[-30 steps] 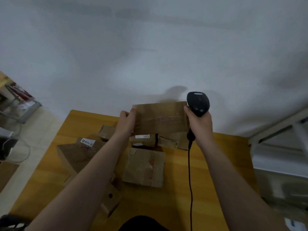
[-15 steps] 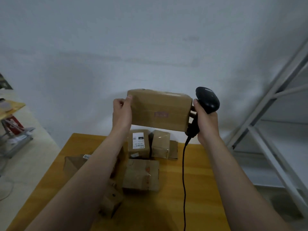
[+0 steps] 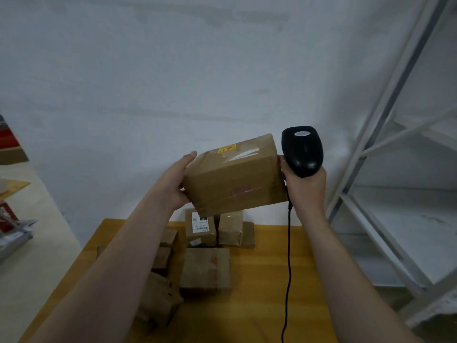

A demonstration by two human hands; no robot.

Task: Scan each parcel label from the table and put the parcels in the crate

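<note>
The parcel, a brown taped box, is held up in the air over the far end of the table, tilted so its right end sits higher than its left. A yellow sticker and a strip of shiny tape show on its top face (a faded reddish mark sits on the near face). The left hand clasps the box's left end, fingers running up to the top edge and the thumb tucked at the lower near corner. The right hand is curled round the handle of a black scanner, whose head stands upright just right of the box; the thumb side of that hand touches the box's right end. A black cable hangs from the handle down toward the near edge. On the table below lie more boxes: a labelled parcel at the far side, another just beside it on the right, a flat one nearer, and a few more partly hidden by the left arm. A white rack stands at the right against the pale wall.
</note>
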